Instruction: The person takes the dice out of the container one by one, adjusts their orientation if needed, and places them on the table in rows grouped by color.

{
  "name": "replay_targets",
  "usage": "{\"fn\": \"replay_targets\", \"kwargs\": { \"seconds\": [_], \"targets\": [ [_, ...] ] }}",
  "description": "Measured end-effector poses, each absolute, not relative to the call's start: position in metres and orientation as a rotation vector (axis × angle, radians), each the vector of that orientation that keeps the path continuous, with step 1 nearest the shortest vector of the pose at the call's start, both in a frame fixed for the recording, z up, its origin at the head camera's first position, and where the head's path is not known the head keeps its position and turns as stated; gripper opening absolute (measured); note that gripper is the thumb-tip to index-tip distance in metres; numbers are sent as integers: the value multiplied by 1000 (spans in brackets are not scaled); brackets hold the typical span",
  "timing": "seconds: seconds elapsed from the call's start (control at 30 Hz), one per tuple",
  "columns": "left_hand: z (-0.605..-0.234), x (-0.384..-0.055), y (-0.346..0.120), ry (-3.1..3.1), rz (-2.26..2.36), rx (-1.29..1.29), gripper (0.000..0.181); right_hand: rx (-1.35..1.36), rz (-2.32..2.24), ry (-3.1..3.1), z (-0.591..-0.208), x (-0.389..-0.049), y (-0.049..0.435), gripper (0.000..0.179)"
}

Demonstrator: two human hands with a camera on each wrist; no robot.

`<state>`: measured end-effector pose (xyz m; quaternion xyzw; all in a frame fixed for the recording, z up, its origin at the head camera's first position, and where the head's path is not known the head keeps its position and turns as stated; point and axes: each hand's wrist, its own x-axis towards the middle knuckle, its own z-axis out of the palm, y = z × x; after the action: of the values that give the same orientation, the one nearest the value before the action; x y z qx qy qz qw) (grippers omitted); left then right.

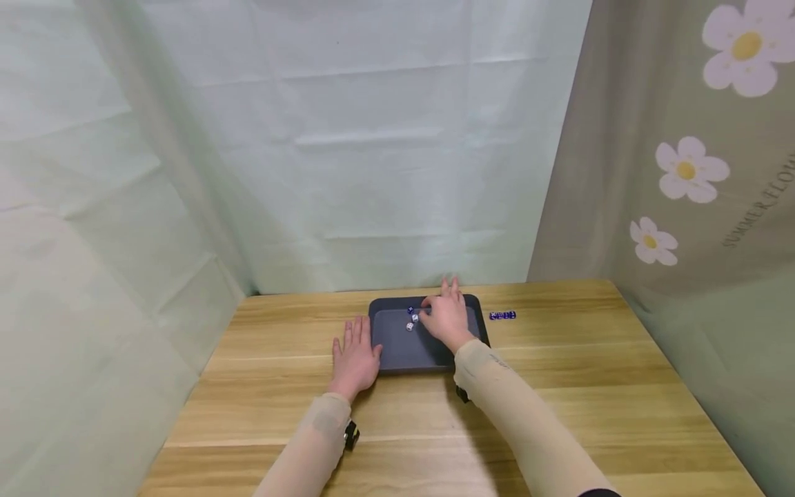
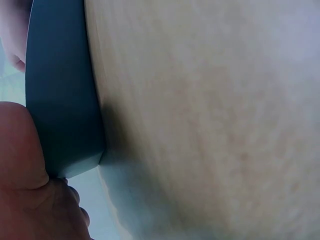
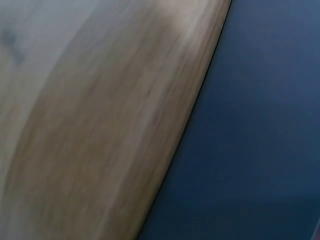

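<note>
A dark grey rectangular tray (image 1: 410, 355) lies on the wooden table in the head view. In it are a blue die (image 1: 410, 310) and two white dice (image 1: 410, 326), close together. My right hand (image 1: 448, 319) is over the tray's right half, thumb and index finger bent toward the dice with a gap between their tips, other fingers stretched toward the far rim. My left hand (image 1: 358, 359) rests at the tray's left side, fingers straight and thumb at the rim. The left wrist view shows that hand against the tray's outer wall (image 2: 62, 90).
A short row of several blue dice (image 1: 502, 315) sits on the table (image 1: 559, 400) right of the tray. Pale curtains (image 1: 385, 172) hang behind the table and at both sides. The right wrist view shows mostly blurred wood and the tray's side (image 3: 250, 130).
</note>
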<state>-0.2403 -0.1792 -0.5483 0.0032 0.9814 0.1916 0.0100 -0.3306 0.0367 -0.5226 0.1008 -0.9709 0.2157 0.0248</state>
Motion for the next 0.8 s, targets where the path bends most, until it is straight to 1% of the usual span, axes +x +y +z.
{"fn": "replay_targets", "kwargs": {
  "seconds": [0.17,0.3,0.5,0.8],
  "targets": [
    [-543,-236,-177,3064,620,16,73,282,598,-3041,-524,-333,28,30],
    [-546,-238,-178,3053,608,29,74,253,560,-3060,-525,-333,22,34],
    [-553,-240,-178,3054,599,16,74,250,507,-3070,-528,-334,16,36],
    [-549,-241,-173,3046,587,20,75,232,427,-3078,-527,-337,11,37]
  ]
}}
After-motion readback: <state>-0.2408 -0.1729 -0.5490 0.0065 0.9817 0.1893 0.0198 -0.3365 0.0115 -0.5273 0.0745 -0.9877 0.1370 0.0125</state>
